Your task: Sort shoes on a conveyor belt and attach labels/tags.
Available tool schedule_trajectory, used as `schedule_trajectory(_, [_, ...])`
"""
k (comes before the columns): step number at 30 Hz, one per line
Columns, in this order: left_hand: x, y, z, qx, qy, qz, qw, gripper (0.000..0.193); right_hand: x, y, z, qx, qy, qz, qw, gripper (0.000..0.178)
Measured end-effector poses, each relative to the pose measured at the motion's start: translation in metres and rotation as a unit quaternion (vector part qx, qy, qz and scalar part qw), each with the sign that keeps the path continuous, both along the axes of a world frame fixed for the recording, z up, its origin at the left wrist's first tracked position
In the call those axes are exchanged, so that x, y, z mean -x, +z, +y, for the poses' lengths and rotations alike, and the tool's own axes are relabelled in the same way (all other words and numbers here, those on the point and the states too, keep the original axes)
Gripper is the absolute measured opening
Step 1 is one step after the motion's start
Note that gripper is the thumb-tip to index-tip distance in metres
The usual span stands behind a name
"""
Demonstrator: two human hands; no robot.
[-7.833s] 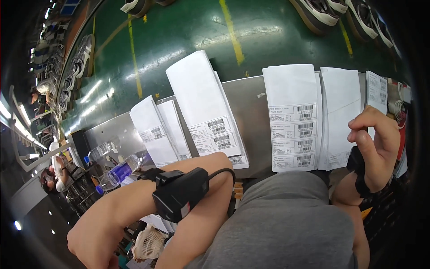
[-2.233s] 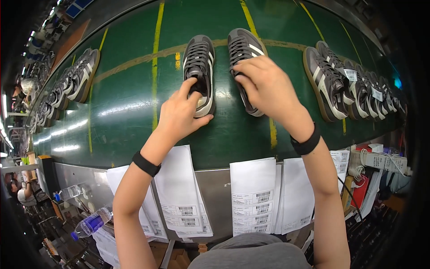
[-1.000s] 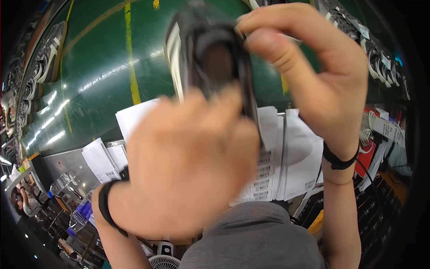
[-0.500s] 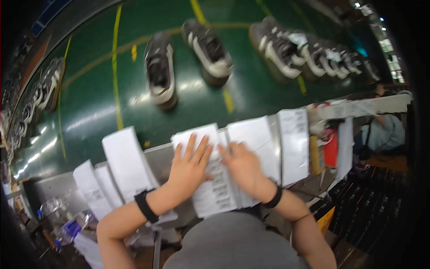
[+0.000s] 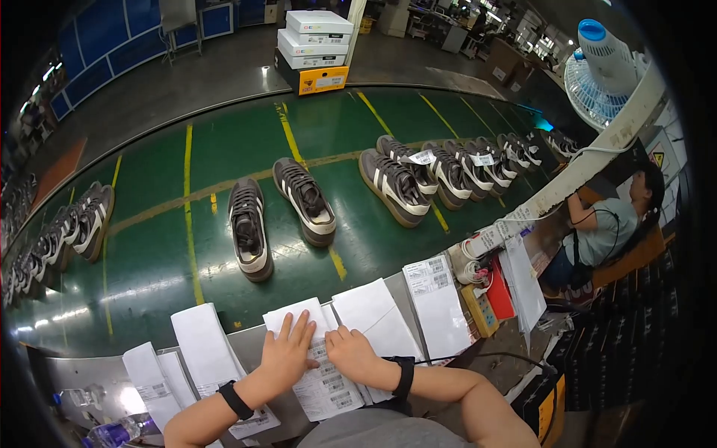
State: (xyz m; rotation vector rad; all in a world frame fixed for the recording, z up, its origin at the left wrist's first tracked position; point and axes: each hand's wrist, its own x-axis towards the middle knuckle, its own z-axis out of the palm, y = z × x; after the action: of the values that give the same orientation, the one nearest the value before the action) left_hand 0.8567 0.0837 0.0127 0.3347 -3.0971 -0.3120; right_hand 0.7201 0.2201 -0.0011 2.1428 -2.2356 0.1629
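Observation:
My left hand (image 5: 289, 357) lies flat with spread fingers on a stack of white label sheets (image 5: 326, 398) printed with rows of barcodes. Beside it, my right hand (image 5: 352, 357) has its fingers curled in at the right edge of the top sheet, seemingly pinching it; the fingertips are partly hidden. Both wrists wear black bands. Just beyond the sheets, a pair of dark grey shoes with pale stripes stands on the green conveyor belt: a left shoe (image 5: 248, 224) and a right shoe (image 5: 305, 200).
More paper stacks lie on the metal ledge, left (image 5: 203, 340) and right (image 5: 437, 306). Shoes stand along the belt at right (image 5: 392, 187) and far left (image 5: 89, 216). Shoe boxes (image 5: 317, 45) are stacked beyond it. A fan (image 5: 597, 75) and a seated person (image 5: 609, 228) are at right.
The view has tilted up, so shoes and papers sit lower and boxes, fan and co-worker show. My right fingers have curled in more at the sheet's edge; my left hand stays flat.

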Motion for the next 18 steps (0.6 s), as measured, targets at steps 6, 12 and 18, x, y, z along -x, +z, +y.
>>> schedule_trajectory(6, [0.009,0.004,-0.033,-0.020,-0.024,0.013,0.999,0.052,-0.014,0.018,-0.006,0.049,0.018,-0.006,0.999,0.020])
schedule_trajectory(12, [0.020,-0.011,-0.060,-0.122,-0.021,0.092,0.988,0.031,-0.053,0.022,-0.024,0.059,0.045,-0.041,0.996,0.031])
schedule_trajectory(18, [0.021,-0.006,-0.069,-0.104,-0.007,0.070,0.992,0.060,-0.097,0.041,-0.047,0.085,0.081,-0.041,0.992,0.036])
